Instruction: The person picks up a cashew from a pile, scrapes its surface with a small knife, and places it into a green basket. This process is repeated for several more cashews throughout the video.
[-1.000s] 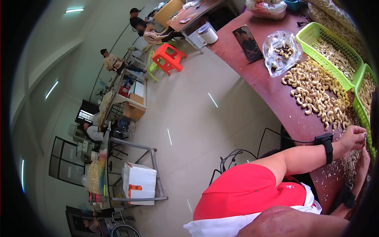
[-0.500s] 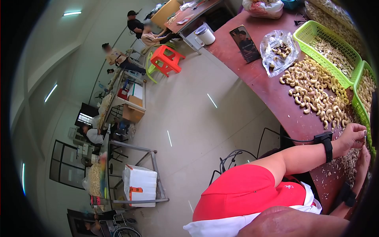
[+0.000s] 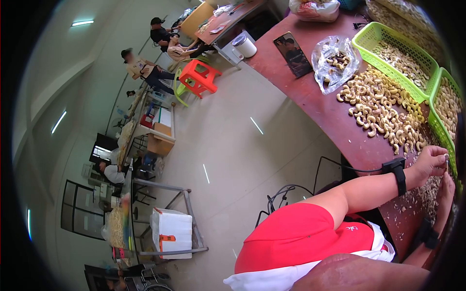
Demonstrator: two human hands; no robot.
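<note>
My left hand (image 3: 429, 162) has a dark band with a cable at its wrist. Its thumb and fingers are pinched on a small pale cashew nut (image 3: 446, 157) over the edge of the table. My right hand (image 3: 445, 190), also with a wrist band, is just below, fingers curled up against the left fingertips. What it grips is hidden. Right beside both hands stands a green basket of pale nuts (image 3: 435, 118). A heap of cashew nuts (image 3: 383, 109) lies on the red table (image 3: 310, 89), and skin flakes (image 3: 427, 194) are scattered under my hands.
Another green basket (image 3: 422, 89) holds skin or nut pieces. A clear plastic bag (image 3: 335, 63) with darker nuts, a propped phone (image 3: 293, 54) and a white mug (image 3: 244, 45) stand farther back. A red stool (image 3: 199, 77) is on the floor; several people work beyond.
The whole view has shifted slightly, so the table and baskets appear a little farther left and up. My hands stay together at the same spot, fingers slightly shifted.
</note>
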